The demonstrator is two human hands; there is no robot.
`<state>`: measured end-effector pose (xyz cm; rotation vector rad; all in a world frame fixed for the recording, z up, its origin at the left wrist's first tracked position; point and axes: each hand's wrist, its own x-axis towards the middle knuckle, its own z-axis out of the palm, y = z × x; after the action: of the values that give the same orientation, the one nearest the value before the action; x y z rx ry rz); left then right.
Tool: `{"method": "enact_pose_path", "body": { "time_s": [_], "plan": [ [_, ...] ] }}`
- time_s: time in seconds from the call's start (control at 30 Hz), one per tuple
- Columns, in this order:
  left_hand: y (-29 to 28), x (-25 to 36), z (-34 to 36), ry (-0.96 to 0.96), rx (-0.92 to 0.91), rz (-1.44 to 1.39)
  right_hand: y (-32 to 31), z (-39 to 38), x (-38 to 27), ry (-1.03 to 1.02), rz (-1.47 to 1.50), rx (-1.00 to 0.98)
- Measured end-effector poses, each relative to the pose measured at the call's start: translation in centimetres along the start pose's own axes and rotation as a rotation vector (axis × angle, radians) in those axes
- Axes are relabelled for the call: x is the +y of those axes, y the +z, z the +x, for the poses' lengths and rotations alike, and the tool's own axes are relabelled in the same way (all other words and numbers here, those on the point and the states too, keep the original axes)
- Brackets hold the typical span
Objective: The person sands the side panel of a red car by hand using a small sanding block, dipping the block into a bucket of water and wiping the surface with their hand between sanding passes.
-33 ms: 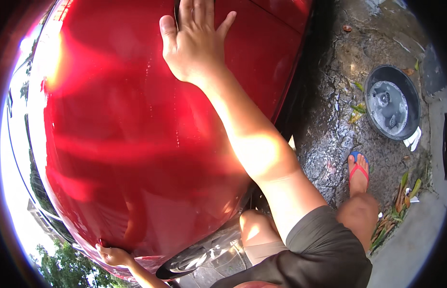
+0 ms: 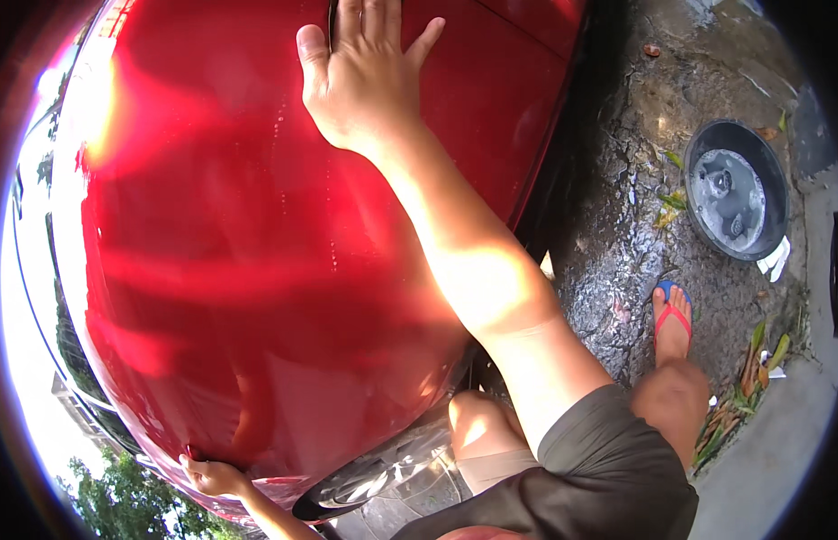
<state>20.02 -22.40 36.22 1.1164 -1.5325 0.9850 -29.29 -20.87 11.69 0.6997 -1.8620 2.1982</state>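
A glossy red car panel (image 2: 230,225) fills the left and middle of the view, with a dotted line of water drops running down it. My right hand (image 2: 365,85) lies palm down on its upper part, fingers spread and thumb out to the left. The fingertips run out of the picture at the top, beside a short dark slit. No object shows under this hand. At the panel's lower left border, my left hand (image 2: 214,478) rests against the red surface with its fingers extended. Its fingers look small here and overlap, and nothing is visible in them.
To the right, a round dark basin (image 2: 737,191) holds cloudy, sudsy water with dark lumps in it. My sandalled foot (image 2: 673,322) stands on wet, rough ground (image 2: 608,261). Fallen leaves (image 2: 738,400) lie along a pale concrete edge (image 2: 761,450). A dark wheel opening curves beneath the panel.
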Motion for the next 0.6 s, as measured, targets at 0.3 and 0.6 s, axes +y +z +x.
{"method": "enact_pose_path", "body": {
  "time_s": [0.3,0.6],
  "plan": [
    [-0.5,-0.5,-0.1,0.004,-0.008,0.021,-1.5,4.7,4.0,0.086,-0.055,0.054],
    [-0.2,-1.3,0.4,0.031,0.021,-0.002,-1.9,0.0,4.7,0.064,-0.086,-0.051]
  ]
}}
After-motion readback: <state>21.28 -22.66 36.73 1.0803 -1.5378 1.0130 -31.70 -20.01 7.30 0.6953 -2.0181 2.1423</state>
